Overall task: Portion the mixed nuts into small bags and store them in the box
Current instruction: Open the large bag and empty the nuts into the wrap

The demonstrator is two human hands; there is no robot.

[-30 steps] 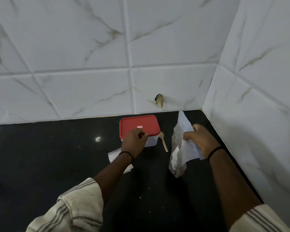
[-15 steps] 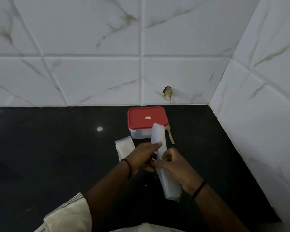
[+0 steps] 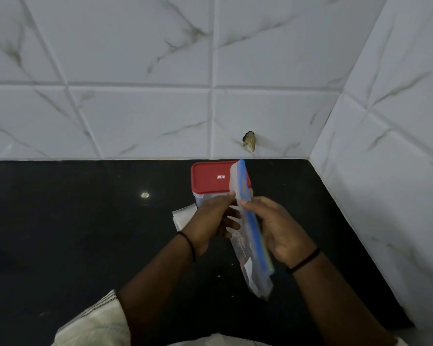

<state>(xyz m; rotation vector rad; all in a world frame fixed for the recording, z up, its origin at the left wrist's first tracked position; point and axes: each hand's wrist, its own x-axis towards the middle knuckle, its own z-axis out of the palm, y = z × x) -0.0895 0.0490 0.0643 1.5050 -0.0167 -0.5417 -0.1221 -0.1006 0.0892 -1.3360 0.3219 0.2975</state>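
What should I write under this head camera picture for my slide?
Both hands hold a plastic bag near a red-lidded box.

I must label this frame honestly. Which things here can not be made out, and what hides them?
Head view only:
- Contents of the box: hidden by its red lid and the hands.
- Print on the packet: too small and blurred.
- Small bags on the counter: mostly covered by the left hand; count unclear.
- Lid label: too small to read.
- Packet mouth: the right hand and the left hand's fingers cover it.
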